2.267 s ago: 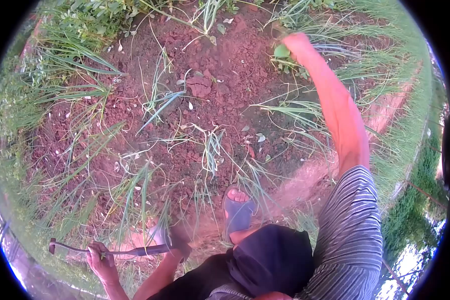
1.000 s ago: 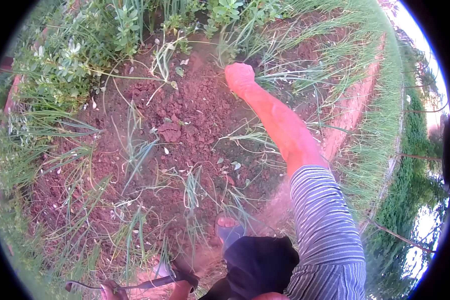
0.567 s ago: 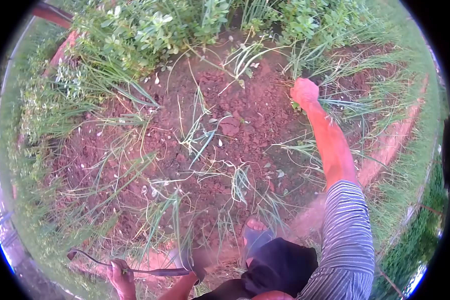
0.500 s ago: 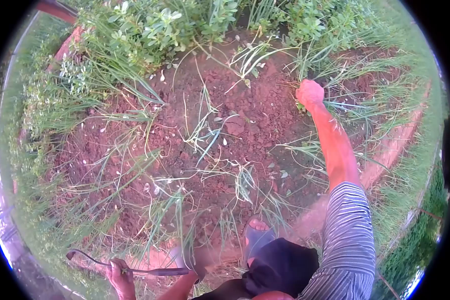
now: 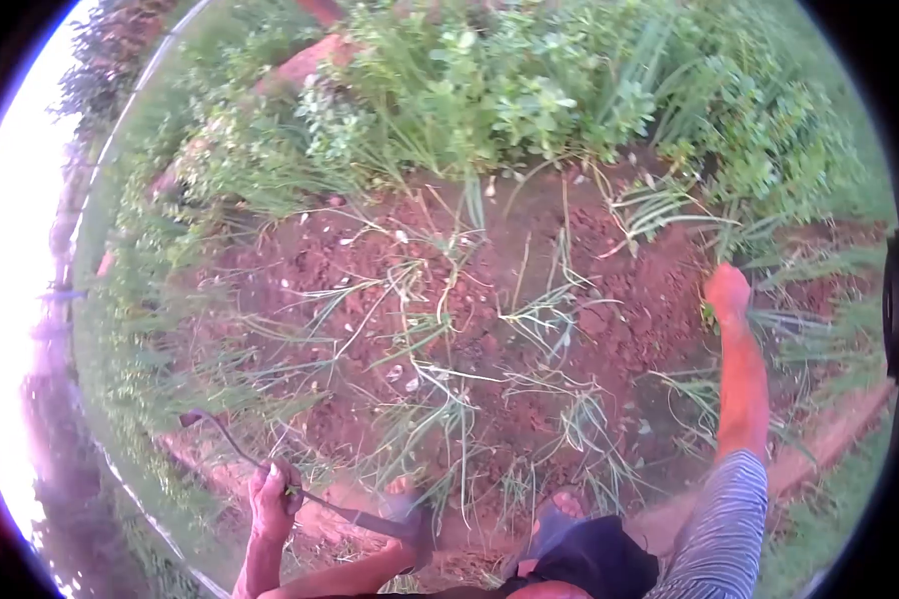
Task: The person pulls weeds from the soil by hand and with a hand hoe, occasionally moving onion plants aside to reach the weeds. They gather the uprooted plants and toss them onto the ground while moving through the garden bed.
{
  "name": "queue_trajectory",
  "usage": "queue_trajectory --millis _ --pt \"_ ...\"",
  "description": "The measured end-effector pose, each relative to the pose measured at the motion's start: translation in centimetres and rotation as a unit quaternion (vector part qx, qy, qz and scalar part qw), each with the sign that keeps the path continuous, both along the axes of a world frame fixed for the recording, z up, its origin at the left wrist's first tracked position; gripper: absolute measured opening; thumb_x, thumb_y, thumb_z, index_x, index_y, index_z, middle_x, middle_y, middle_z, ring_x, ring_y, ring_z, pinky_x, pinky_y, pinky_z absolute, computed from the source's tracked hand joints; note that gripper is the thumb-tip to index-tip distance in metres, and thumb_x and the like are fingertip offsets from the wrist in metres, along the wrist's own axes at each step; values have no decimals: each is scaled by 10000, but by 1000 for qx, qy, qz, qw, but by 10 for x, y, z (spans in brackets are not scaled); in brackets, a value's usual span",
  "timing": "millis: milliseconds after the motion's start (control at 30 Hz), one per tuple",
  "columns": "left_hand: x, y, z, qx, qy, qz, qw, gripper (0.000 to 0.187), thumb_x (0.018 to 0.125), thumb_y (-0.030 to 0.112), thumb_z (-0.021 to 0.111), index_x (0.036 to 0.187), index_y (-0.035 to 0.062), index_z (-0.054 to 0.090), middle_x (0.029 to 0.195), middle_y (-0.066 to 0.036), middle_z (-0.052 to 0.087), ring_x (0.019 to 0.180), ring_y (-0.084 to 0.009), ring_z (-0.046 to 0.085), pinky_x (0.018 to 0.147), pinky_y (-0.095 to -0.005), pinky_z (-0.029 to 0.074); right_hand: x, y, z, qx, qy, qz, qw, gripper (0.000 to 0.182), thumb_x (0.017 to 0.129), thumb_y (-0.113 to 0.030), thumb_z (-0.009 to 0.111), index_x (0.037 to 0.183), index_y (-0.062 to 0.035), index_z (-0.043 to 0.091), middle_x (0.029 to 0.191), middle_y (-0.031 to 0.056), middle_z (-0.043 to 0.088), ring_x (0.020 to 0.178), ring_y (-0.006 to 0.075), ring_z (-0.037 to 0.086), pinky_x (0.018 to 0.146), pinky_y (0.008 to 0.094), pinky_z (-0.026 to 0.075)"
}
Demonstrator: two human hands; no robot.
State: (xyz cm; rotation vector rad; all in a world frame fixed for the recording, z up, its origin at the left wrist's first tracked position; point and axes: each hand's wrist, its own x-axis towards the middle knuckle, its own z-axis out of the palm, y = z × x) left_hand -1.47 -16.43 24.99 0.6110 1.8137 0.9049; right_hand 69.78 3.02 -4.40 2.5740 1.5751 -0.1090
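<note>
My left hand (image 5: 275, 494), at the lower left, is closed around a long-necked hand hoe (image 5: 235, 439). The hoe's thin curved neck ends in a small dark tip at upper left, and its other end lies near my foot. On the right, my right hand (image 5: 729, 290) is a fist low over the soil at the bed's edge. Green weed leaves (image 5: 709, 315) poke out beside the fist; the rest of what it grips is hidden. Onion plants (image 5: 549, 317) lie flopped over the reddish soil (image 5: 629, 339) between my hands.
Dense leafy weeds (image 5: 529, 100) grow along the far side of the bed. My sandalled feet (image 5: 566, 506) are at the near edge, beside dark cloth (image 5: 599, 559). A raised earth ridge (image 5: 819, 424) runs along the right. Pale petals or leaf bits dot the soil.
The view has swung, so the bed appears shifted right and down. My left hand now holds the hoe more steeply tilted. My right fist stays at about the same spot of the bed.
</note>
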Motion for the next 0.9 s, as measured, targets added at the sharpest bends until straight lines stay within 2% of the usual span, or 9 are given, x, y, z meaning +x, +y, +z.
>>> queue_trajectory --millis 433,533,600,633,667,700,733,800,900 --pt "-21 -31 10 -18 26 -11 999 353 981 390 513 834 69 522 677 -6 476 469 -56 367 409 -207 258 16 -8 12 -51 -59 54 995 223 805 -202 588 876 2 643 890 233 683 854 423 674 756 521 536" --pt "-20 -31 5 -17 16 -8 1000 365 979 398 514 831 64 521 678 -9 480 466 -59 371 406 -207 254 73 -16 30 -21 -44 31 998 260 819 -247 594 889 -1 642 872 252 675 903 436 658 778 522 527" --pt "-23 -26 -6 -14 0 -11 1000 372 978 400 515 829 60 519 679 -11 482 464 -61 373 404 -210 251 112 -9 43 -91 -96 163 978 336 830 -303 616 975 -3 658 981 296 650 941 456 630 807 509 511" --pt "-24 -20 -9 -18 -11 -17 1000 379 977 407 517 826 59 519 673 -14 482 457 -65 374 402 -214 254 123 8 55 -45 62 108 991 421 851 -336 616 1090 9 657 1091 242 655 925 397 639 805 455 506" --pt "-21 -13 -11 -16 -7 -29 999 372 974 409 522 840 61 513 695 -21 488 476 -68 384 403 -213 256 128 -1 57 150 397 -119 898 427 874 -318 597 1145 6 660 1102 123 669 861 263 637 750 398 500" --pt "-17 0 -9 -14 -15 -26 999 363 973 406 526 851 64 509 707 -25 489 490 -69 392 403 -214 258 45 0 121 197 503 -223 811 406 883 -317 590 1146 -18 669 1065 36 667 861 149 601 694 328 484" --pt "-11 11 -10 -17 -28 -33 999 355 971 404 529 862 67 505 719 -28 490 504 -71 399 404 -214 260 55 -4 129 149 550 -175 803 393 886 -329 602 1162 -56 661 1062 25 673 853 127 599 663 278 464" --pt "-11 31 -16 21 -17 -94 995 346 975 401 533 859 80 477 792 -49 483 526 -85 413 405 -207 266 -46 -23 192 196 584 -198 762 367 883 -357 620 1138 -94 658 1015 -19 687 789 112 602 610 250 432" --pt "8 74 -13 40 -109 -195 974 372 972 419 543 858 73 466 819 -55 482 511 -90 417 398 -206 278 -110 -73 236 94 571 -123 806 329 881 -325 620 1057 -49 649 927 24 676 697 96 595 578 258 455"
